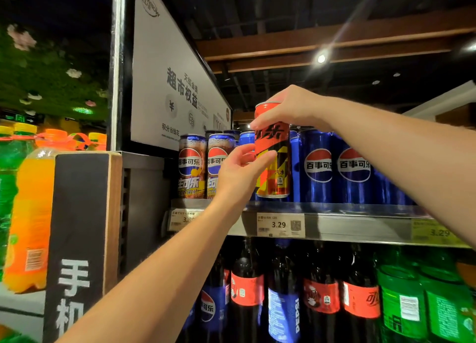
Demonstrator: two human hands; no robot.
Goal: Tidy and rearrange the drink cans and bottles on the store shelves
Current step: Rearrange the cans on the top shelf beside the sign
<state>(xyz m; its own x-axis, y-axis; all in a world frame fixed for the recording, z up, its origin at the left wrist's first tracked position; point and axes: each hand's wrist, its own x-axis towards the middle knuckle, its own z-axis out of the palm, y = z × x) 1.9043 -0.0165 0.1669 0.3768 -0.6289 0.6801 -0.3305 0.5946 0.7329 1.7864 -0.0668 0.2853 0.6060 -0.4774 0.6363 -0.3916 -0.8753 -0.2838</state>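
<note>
A tall red and black can [275,167] stands at the front of the top shelf [360,224], among blue Pepsi cans [319,167]. My right hand [288,108] grips the red can round its top from above. My left hand [239,172] reaches up from the lower left, and its fingertips touch the can's left side at mid height. Two brown Pepsi cans [192,166] stand to the left of my left hand.
Large dark cola bottles [247,286] and green bottles [401,299] fill the shelf below. Price tags [280,224] hang on the shelf rail. A white sign board [170,85] rises at the left. Orange and green bottles [31,213] and a black sign post [79,239] stand further left.
</note>
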